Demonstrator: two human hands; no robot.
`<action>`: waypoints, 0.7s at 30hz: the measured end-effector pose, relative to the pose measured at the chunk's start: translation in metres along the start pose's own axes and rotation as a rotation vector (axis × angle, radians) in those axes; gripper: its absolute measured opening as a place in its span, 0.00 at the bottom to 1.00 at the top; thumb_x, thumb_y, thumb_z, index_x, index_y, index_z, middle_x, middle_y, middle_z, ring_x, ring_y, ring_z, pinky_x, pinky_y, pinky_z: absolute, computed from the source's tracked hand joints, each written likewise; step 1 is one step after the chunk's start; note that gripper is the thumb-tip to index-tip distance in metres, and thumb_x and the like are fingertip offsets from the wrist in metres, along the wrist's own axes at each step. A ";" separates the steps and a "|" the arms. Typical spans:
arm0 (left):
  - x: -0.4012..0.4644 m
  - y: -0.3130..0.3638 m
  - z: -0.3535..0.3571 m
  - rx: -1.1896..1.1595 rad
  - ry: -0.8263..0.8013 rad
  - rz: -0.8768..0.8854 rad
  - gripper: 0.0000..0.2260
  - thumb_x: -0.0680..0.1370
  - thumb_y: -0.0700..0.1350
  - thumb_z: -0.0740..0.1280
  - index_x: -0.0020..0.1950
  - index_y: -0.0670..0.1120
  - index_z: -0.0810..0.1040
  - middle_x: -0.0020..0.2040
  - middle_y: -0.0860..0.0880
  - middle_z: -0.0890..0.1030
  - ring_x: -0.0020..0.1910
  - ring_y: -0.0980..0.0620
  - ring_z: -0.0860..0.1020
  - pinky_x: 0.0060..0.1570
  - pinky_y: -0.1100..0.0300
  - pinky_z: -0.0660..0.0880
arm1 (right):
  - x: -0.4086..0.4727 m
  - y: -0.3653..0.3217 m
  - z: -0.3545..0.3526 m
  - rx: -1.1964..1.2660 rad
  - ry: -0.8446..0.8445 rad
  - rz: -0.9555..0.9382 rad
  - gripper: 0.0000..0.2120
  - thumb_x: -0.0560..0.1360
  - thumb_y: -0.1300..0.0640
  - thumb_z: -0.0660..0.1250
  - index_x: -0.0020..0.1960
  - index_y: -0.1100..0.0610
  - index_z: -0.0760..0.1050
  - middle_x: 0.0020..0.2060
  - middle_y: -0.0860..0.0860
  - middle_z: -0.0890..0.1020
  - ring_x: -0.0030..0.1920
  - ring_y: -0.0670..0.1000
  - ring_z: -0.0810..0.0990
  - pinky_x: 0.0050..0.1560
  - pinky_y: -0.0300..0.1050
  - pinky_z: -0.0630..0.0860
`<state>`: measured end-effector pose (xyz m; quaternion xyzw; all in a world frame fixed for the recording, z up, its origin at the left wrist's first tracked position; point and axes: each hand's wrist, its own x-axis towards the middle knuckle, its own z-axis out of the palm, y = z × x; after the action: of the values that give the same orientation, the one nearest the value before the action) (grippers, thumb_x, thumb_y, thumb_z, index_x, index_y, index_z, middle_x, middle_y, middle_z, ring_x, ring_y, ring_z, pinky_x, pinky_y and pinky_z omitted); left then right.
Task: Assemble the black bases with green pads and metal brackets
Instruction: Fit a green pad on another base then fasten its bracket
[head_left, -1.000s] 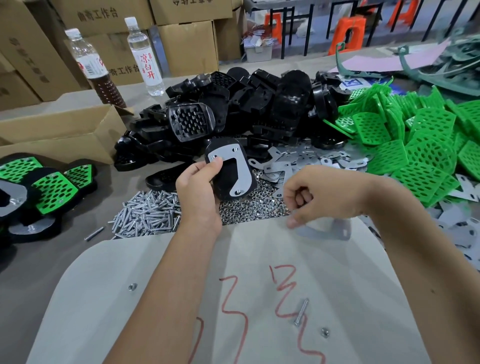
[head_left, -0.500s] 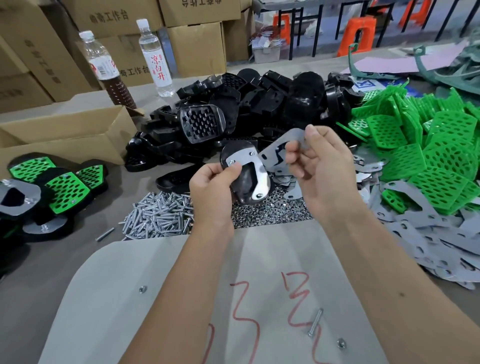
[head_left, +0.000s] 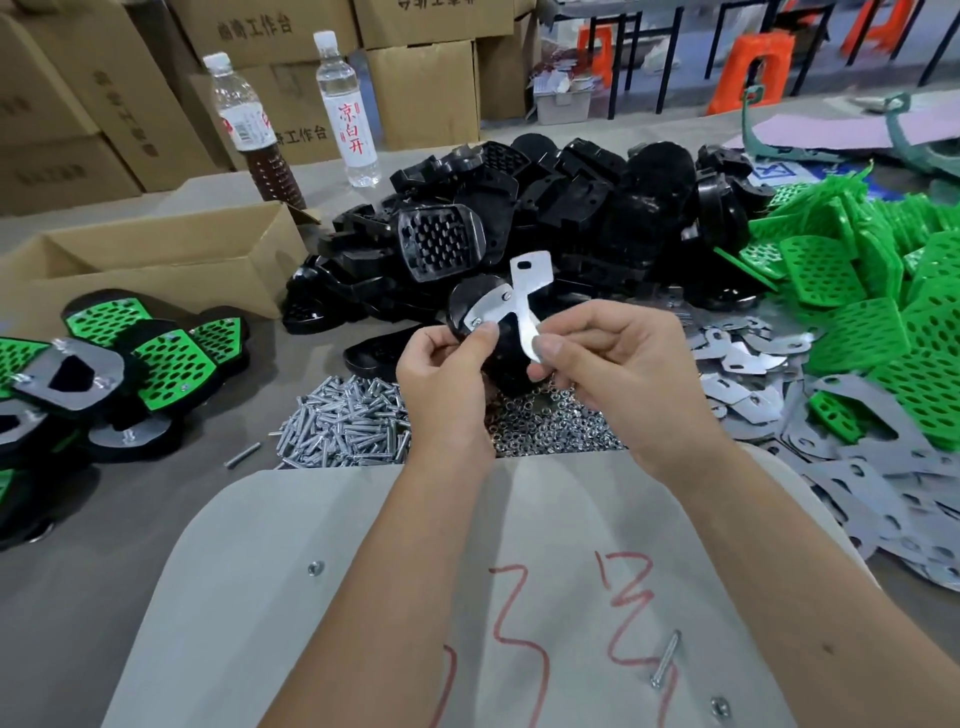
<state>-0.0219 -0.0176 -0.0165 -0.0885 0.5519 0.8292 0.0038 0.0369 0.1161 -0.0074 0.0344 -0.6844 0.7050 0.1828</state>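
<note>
My left hand (head_left: 447, 374) grips a black base (head_left: 470, 304) with a metal bracket fixed on its face, held up over the piles of hardware. My right hand (head_left: 608, 358) pinches the lower end of a second metal bracket (head_left: 527, 291), which stands upright against the base. A heap of black bases (head_left: 571, 208) lies behind. Green pads (head_left: 872, 291) are piled at the right. Loose metal brackets (head_left: 769, 384) spread below them.
Screws (head_left: 348, 421) and nuts (head_left: 545, 426) lie in heaps under my hands. Finished assemblies (head_left: 130, 364) sit at the left by an open carton (head_left: 156, 260). Two bottles (head_left: 343, 104) stand behind. A pale board (head_left: 363, 597) with red marks carries a loose screw (head_left: 665, 660).
My right hand lifted a metal bracket from the pile at the right and brought it up against the base in my left hand. The base has turned slightly.
</note>
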 end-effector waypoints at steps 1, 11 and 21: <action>0.000 0.000 -0.001 -0.004 -0.004 -0.007 0.14 0.77 0.34 0.73 0.40 0.45 0.71 0.47 0.40 0.75 0.45 0.42 0.72 0.47 0.43 0.70 | 0.000 0.000 -0.001 -0.016 -0.001 -0.011 0.06 0.79 0.67 0.72 0.46 0.59 0.85 0.35 0.57 0.86 0.31 0.42 0.80 0.32 0.29 0.71; -0.003 0.002 0.000 0.010 -0.079 -0.040 0.10 0.79 0.33 0.68 0.42 0.43 0.72 0.46 0.38 0.80 0.46 0.42 0.79 0.49 0.44 0.77 | 0.001 0.005 -0.003 -0.309 -0.004 -0.058 0.07 0.77 0.63 0.75 0.46 0.51 0.87 0.38 0.48 0.86 0.38 0.52 0.76 0.40 0.39 0.74; -0.004 0.002 0.000 0.040 -0.049 -0.024 0.10 0.77 0.31 0.71 0.42 0.43 0.74 0.47 0.38 0.77 0.46 0.40 0.74 0.48 0.43 0.72 | 0.004 0.008 -0.005 -0.312 -0.036 -0.011 0.07 0.80 0.63 0.72 0.48 0.55 0.87 0.42 0.54 0.87 0.47 0.61 0.81 0.49 0.51 0.77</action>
<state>-0.0180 -0.0180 -0.0136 -0.0747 0.5672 0.8197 0.0288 0.0315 0.1219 -0.0140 0.0221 -0.7887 0.5882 0.1775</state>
